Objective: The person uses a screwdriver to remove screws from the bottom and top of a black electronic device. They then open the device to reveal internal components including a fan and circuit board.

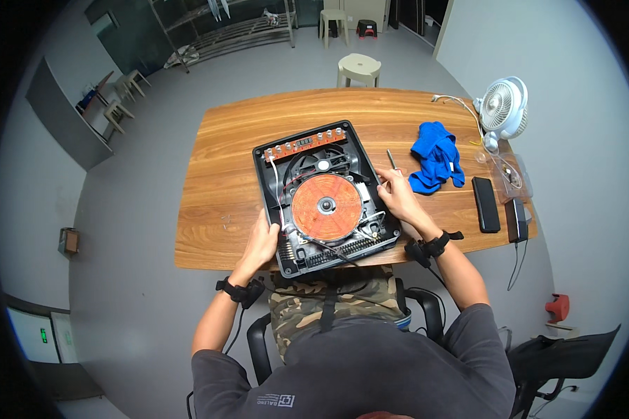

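Wooden bench (223,160), seen from above, person seated at its near edge. Left hand (262,244) curled round the near-left edge of the opened induction cooker (326,197), fingers wrapped on the black rim, steadying it. Cooker sits mid-bench, slightly rotated, near side touching the front edge of the bench. Looks: black plastic tray-like shell, top cover off, big flat orange-copper coil disc (326,204) in the middle with a pale hub, brown control board strip (306,144) with a row of buttons along the far edge, black fan behind the coil, finned heatsink and loose wires at the near side. Handling judgement: shell stiff and moderately heavy, slides easily on the wood; best gripped by the outer rim at two opposite sides, not by the coil, board or wires, which look fragile and could snag. Right hand (398,195) rests at the right edge of the cooker, fingers drawn together, seemingly pinching something small or a thin wire; too small to tell what. Just beyond it a slim screwdriver (391,159) lies on the bench. Further right: crumpled blue cloth (437,157), black phone-like slab (486,204), small clear plastic box (511,174), a dark adapter block (516,220), white desk fan (503,105) at the far-right corner. Black wrist straps on both arms.
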Demonstrator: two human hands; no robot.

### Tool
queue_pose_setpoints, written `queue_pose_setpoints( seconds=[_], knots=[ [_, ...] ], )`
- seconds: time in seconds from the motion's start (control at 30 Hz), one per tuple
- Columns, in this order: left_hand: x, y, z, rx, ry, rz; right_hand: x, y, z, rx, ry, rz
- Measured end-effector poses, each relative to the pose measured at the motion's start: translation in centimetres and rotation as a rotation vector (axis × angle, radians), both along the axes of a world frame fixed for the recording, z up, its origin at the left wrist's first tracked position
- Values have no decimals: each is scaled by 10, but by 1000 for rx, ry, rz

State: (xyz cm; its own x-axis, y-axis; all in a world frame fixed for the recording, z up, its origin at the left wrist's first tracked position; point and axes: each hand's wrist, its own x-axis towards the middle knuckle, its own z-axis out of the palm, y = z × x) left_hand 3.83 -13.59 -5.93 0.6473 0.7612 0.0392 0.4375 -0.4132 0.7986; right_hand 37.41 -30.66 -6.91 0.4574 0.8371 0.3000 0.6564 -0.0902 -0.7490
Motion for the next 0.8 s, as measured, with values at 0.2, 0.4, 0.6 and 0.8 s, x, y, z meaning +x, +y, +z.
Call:
queue_pose_setpoints(
  seconds=[0.2,0.4,0.6,0.8],
  knots=[
    [-5,2,-9,122,-43,11,-5,-2,6,-45,-7,14],
    [-7,-3,-2,111,31,81,-6,-12,-1,-94,184,11],
    [-15,-10,-16,109,-24,59,-11,-34,5,-228,16,70],
    [-9,-8,-24,112,-54,90,-21,-32,-3,-81,-89,67]
  ],
)
